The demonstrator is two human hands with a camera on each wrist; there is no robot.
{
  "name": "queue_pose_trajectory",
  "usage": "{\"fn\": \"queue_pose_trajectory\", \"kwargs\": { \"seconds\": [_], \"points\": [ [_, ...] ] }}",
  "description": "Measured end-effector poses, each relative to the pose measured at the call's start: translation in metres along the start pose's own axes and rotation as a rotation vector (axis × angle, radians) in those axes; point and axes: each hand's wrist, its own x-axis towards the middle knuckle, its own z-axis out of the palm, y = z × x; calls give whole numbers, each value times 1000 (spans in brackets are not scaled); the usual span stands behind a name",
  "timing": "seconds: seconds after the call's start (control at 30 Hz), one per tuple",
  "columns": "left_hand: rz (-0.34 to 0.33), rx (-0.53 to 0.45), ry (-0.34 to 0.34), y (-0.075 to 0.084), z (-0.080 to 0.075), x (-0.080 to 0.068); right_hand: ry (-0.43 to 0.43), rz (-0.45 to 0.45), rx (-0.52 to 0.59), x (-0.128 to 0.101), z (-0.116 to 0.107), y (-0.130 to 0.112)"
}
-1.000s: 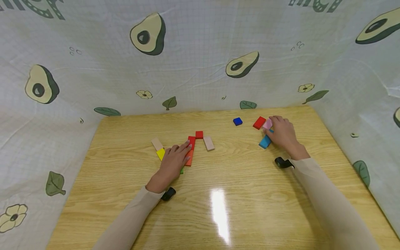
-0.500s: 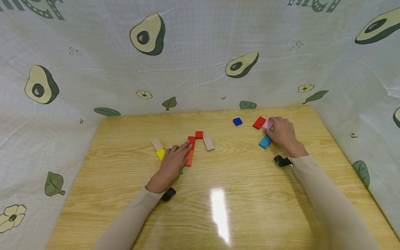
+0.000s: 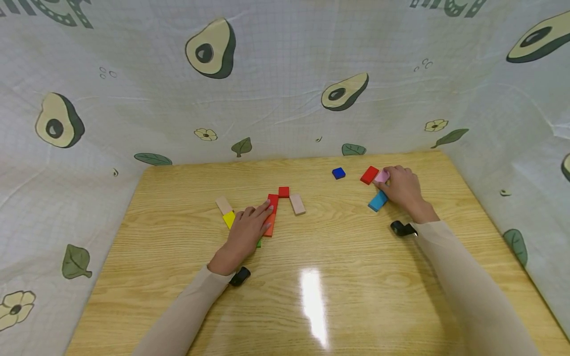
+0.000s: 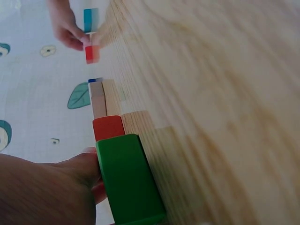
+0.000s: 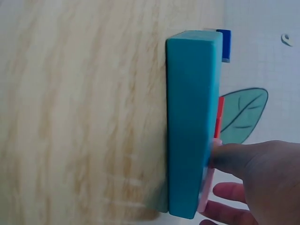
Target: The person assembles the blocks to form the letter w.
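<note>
My left hand rests over a group of blocks at the table's middle left, fingers extended onto a red block and an orange-red block. Under its thumb side shows a green block, mostly covered in the head view. A yellow block pokes out on the other side. At the back right, my right hand pinches a pink block between thumb and fingers. Against that hand's near side lies a light blue block; a red rectangular block lies beside the pink one.
A small dark blue block lies near the back edge. Between the hands are a small red square block and a pale block. A beige block touches the yellow one. A patterned cloth rises behind the wooden table.
My right hand has shifted very slightly, its thumb closer to the pink block, and the light blue block has moved a touch toward the near left. My left hand stays put.
</note>
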Motion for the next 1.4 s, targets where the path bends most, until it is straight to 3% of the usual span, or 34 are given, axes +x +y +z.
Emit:
{"fn": "queue_pose_trajectory", "kwargs": {
  "seconds": [0.3, 0.7, 1.4],
  "points": [
    [4, 12, 6, -1, 2, 1, 60, -56, 37, -8, -8, -7],
    [18, 12, 23, -2, 3, 0, 43, -233, 15, -31, -9, -49],
    [14, 15, 8, -2, 2, 1, -87, -460, 38, -66, 20, -109]
  ]
}}
